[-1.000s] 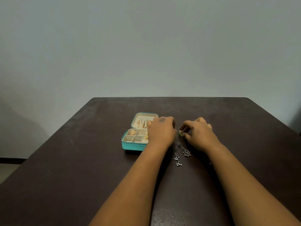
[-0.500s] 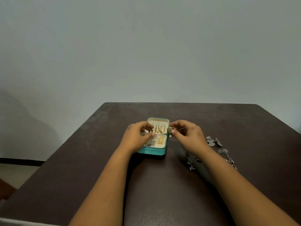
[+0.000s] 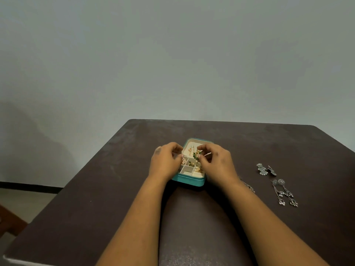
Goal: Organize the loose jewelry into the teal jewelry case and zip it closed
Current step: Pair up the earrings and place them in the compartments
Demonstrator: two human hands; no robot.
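Note:
The teal jewelry case (image 3: 189, 181) lies open on the dark table, its cream compartments holding several gold pieces. My right hand (image 3: 216, 164) is over the case and pinches a small green and gold earring (image 3: 196, 155) above the compartments. My left hand (image 3: 166, 161) curls at the case's left edge with its fingertips at the inner wall; whether it grips anything I cannot tell. Loose silver jewelry lies to the right: a fan-shaped pair (image 3: 266, 169) and long dangling earrings (image 3: 285, 192). Another silver piece (image 3: 249, 187) peeks out beside my right wrist.
The dark brown table (image 3: 115, 189) ends at a far edge near a plain grey wall. Its left edge drops to the floor, where a brown object (image 3: 9, 221) shows at the lower left.
My right hand carried the small earring from the table to above the open case. My left hand shifted to the case's left side. The view swung left, bringing more silver jewelry into sight on the right.

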